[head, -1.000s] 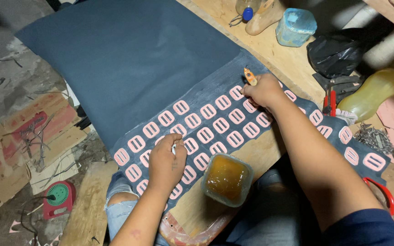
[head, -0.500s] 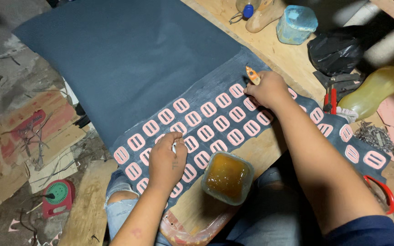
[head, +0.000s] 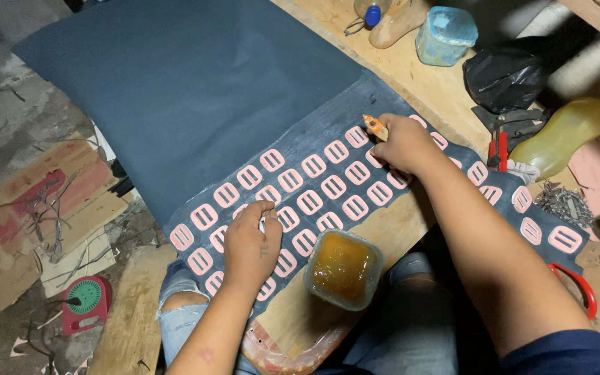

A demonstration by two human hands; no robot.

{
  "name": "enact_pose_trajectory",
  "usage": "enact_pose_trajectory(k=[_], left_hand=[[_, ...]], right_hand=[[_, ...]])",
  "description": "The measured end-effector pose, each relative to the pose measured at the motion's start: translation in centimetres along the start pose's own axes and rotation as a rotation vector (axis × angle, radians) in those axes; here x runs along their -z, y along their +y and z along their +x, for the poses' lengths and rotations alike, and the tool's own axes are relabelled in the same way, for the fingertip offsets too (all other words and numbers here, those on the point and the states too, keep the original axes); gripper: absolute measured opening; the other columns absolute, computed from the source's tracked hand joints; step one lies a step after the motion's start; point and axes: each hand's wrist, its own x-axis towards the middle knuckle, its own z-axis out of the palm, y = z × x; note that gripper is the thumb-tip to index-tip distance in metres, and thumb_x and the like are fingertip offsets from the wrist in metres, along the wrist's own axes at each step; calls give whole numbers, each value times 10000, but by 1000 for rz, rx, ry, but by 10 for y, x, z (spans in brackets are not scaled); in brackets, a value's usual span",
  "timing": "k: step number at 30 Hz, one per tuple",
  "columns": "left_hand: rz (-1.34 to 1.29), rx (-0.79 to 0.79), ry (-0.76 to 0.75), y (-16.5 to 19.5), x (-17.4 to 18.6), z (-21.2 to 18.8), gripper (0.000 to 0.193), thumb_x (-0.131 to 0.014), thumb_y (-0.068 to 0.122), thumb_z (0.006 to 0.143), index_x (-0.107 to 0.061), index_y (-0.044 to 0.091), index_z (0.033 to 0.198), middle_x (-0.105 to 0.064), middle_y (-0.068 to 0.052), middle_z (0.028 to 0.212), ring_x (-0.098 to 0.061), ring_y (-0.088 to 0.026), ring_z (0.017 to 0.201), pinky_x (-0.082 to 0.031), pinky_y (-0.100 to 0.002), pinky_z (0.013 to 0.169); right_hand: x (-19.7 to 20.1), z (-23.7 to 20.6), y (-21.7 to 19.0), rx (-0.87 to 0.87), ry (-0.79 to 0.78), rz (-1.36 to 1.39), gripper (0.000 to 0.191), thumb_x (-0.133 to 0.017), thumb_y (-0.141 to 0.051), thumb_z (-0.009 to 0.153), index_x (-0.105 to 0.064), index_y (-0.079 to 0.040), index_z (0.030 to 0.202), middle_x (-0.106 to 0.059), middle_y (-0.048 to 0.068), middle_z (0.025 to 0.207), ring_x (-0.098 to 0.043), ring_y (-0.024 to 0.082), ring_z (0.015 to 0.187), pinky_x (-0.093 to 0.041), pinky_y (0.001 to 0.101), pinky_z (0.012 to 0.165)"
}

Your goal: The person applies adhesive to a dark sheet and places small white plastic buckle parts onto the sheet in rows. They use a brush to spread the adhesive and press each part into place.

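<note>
A wooden worktop (head: 411,76) was seen running from the upper middle to the lower left, above a rough floor (head: 8,104) strewn with cardboard scraps (head: 43,215) and a small red and green device (head: 86,303). A large dark blue sheet (head: 175,90) was draped over the worktop edge towards the floor. Its near strip was covered with rows of pink slotted rectangular pieces (head: 310,201). On the far side of the worktop a black plastic bag (head: 508,73), a yellowish plastic bottle (head: 560,135), a pale blue lidded tub (head: 446,35) and red-handled pliers (head: 498,149) were noted. A square container of amber paste (head: 343,268) stood on the worktop just below the pink pieces, between the two forearms.

The left hand (head: 251,243) was laid palm down on the lower left rows of pink pieces, fingers curled narrow and pressing on the sheet; a small pale object showed at the fingertips, too hidden to identify. The right hand (head: 401,142) rested at the upper edge of the pink rows, fingers closed around a small orange-tipped tool (head: 374,126), whose tip pointed up and left and lay on the dark sheet just beside the topmost pieces. The two hands were well apart, with several rows of pieces between them.
</note>
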Motion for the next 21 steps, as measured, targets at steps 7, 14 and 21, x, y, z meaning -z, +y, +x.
enact_pose_trajectory(k=[7,14,21], left_hand=[[5,-8,16,-2,-1,1,225,-613,164,931,-715,22,1074,-735,-214,1009,-718,-370,935,-557,-423,828],[16,11,5,-3,-2,0,228,-614,178,934,-715,35,1081,-736,-206,1022,-715,-372,942,-553,-429,826],[18,16,11,-2,-2,0,231,-613,185,933,-717,39,1079,-735,-202,1025,-712,-368,951,-552,-427,836]], right_hand=[[-8,7,-16,-1,32,-111,584,-808,-431,779,-707,-51,1209,-751,188,812,-733,308,772,-557,425,764],[-12,5,-18,-21,29,-167,542,-768,-408,768,-722,-78,1195,-761,196,938,-739,344,903,-559,449,845],[-20,9,-11,136,146,-238,554,-806,-393,769,-696,-117,1236,-670,178,1174,-645,368,1091,-510,461,922]])
